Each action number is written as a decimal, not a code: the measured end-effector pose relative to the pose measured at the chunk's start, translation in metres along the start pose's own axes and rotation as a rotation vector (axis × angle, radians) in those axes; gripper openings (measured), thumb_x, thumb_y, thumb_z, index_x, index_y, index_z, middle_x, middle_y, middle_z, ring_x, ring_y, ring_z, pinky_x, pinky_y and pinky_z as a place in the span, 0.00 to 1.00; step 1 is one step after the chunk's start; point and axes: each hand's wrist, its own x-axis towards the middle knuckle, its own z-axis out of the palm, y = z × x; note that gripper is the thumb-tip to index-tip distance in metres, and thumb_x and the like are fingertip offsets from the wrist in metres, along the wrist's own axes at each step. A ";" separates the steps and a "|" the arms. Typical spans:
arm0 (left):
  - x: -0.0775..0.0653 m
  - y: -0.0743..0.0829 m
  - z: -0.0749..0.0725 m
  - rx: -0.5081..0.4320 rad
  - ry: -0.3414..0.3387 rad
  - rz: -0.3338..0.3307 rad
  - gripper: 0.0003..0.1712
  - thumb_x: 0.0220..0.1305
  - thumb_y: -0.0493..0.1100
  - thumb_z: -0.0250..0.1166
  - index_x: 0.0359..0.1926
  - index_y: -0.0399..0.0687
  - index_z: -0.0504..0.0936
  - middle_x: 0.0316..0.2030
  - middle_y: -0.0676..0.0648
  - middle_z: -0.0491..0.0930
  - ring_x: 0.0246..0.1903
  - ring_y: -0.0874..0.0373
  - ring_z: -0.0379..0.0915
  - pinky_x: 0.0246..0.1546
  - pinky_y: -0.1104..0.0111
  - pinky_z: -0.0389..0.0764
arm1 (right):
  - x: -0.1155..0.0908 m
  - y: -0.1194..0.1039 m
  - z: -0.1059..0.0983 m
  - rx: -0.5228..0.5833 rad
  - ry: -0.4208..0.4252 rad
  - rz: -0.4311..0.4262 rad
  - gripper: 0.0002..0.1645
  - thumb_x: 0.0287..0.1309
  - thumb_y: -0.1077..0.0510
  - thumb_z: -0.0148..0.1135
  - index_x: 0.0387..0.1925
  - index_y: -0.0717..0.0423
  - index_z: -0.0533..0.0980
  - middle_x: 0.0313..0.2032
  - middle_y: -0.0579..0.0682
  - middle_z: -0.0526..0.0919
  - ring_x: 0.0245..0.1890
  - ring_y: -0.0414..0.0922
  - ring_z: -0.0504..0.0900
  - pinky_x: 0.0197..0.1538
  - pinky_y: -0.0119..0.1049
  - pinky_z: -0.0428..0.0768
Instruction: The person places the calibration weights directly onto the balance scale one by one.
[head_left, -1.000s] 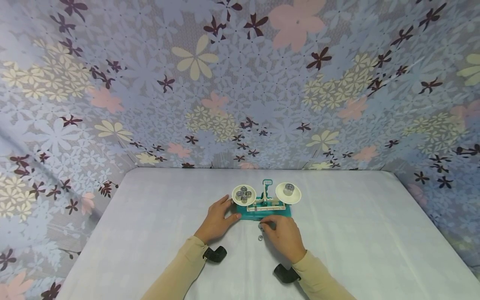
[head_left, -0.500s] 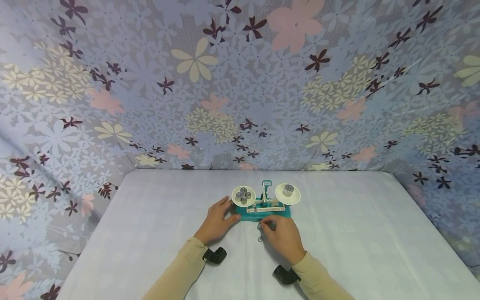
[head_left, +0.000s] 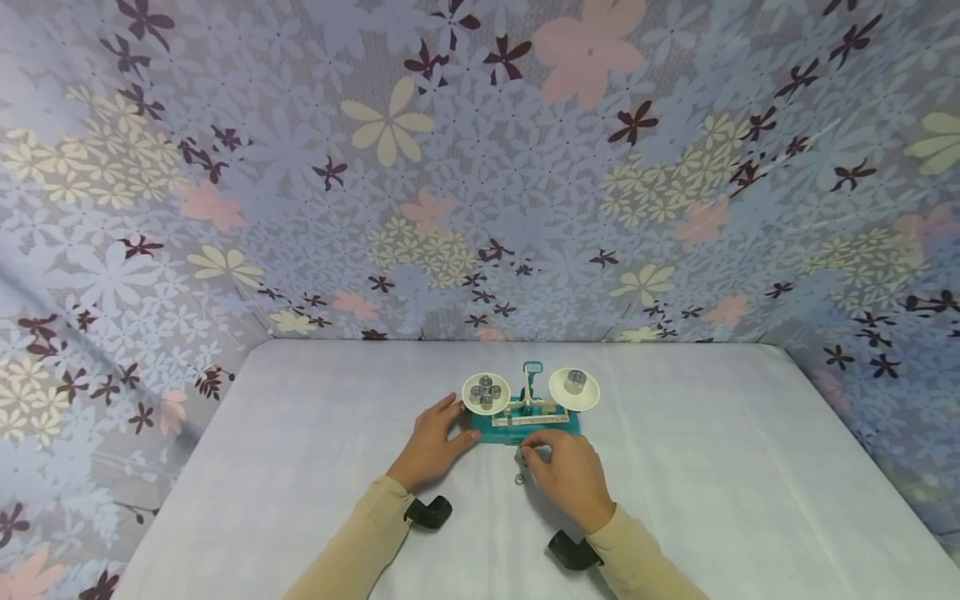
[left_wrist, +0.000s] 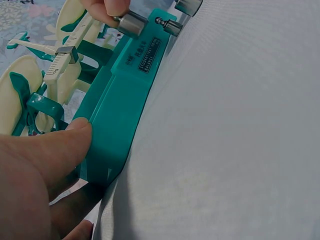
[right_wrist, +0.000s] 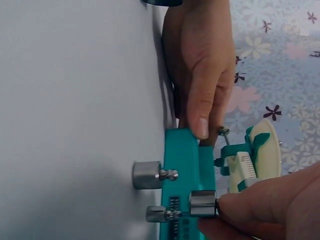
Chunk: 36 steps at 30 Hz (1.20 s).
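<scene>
A green two-pan balance scale (head_left: 525,429) stands on the table. My left hand (head_left: 432,446) grips the left end of its base, thumb (left_wrist: 70,142) on top and fingers round the end. By the front of the base, my right hand (head_left: 567,471) pinches a metal weight (right_wrist: 203,203) at its knob end. Two more knobbed weights show in the right wrist view, a larger weight (right_wrist: 146,175) and a smaller weight (right_wrist: 156,214). The left pan (head_left: 468,403) bears several weights (head_left: 486,391); on the right pan (head_left: 589,401) sits one larger weight (head_left: 575,382).
A pale cloth covers the table (head_left: 735,483). Behind and at both sides rises a flowered fabric wall (head_left: 480,208). Black wrist camera mounts (head_left: 430,512) hang beneath both sleeves, near the tabletop. The scale's beam (head_left: 531,419) runs between the pans, close behind the right fingers.
</scene>
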 end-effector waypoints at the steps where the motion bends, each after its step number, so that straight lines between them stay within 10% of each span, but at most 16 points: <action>1: 0.000 0.000 0.000 -0.001 -0.002 -0.002 0.36 0.71 0.52 0.63 0.70 0.34 0.68 0.72 0.32 0.61 0.73 0.35 0.52 0.72 0.39 0.53 | 0.000 -0.001 -0.001 -0.001 0.001 -0.002 0.03 0.53 0.64 0.73 0.31 0.55 0.87 0.33 0.47 0.89 0.10 0.32 0.55 0.14 0.28 0.55; 36: 0.002 -0.001 0.000 0.005 -0.005 0.006 0.35 0.70 0.51 0.64 0.71 0.36 0.69 0.72 0.33 0.61 0.73 0.36 0.52 0.72 0.40 0.53 | 0.002 -0.015 -0.040 0.024 0.119 -0.120 0.04 0.54 0.62 0.75 0.34 0.53 0.87 0.20 0.40 0.82 0.12 0.31 0.62 0.15 0.29 0.64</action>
